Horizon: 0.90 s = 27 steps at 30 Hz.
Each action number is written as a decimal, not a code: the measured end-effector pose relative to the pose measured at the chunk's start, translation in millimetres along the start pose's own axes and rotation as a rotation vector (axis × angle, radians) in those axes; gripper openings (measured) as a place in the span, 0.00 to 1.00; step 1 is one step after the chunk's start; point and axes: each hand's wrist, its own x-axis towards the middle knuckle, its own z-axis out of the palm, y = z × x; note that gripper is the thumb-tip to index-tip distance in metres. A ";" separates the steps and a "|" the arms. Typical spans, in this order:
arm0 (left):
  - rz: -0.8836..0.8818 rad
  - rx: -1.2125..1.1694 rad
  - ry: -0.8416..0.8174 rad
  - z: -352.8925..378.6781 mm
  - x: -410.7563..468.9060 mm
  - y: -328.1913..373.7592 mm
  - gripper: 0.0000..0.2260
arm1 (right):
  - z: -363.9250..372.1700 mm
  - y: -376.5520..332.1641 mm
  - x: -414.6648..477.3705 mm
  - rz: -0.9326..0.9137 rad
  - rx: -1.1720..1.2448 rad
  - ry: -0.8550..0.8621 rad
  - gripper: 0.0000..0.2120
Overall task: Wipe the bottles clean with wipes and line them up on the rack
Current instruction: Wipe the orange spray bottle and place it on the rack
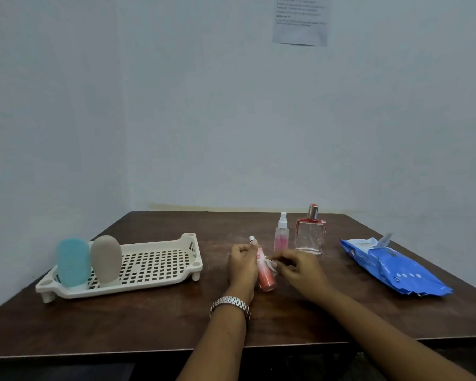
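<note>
The left grip (241, 261) is closed round the upper part of a slim pink bottle (266, 274), which slants over the table (149, 320) at the centre of the frame, silver cap away from the camera. The right grip (300, 268) pinches a small white wipe (271, 264) against the bottle's side. I judge this the wiping of the third bottle.

Done, as it seems: a blue bottle (73, 261) and a beige bottle (106, 259) stand side by side at the left end of the white slotted rack (160, 261), left of centre. Left to do: finish the pink one and set it on the rack, then the small spray bottle (281, 235) and the square glass perfume bottle (310, 235), both upright just behind the right grip. So roughly two of five are placed.

The rack's right half is bare grid, enough for three more in a line beside the beige one. The path from the grips leftward to the rack crosses bare table, but the rack's raised rim must be lifted over. The blue wipe pack (396, 268), flap up, lies at the right, near the table's right edge. The two waiting bottles stand close together, so reaching for one risks knocking the other. The table's near edge runs below the forearms.
</note>
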 end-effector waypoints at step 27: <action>-0.006 0.002 -0.129 1.2 7.5 1.4 0.11 | 3.0 14.3 39.6 -0.131 0.082 0.046 0.09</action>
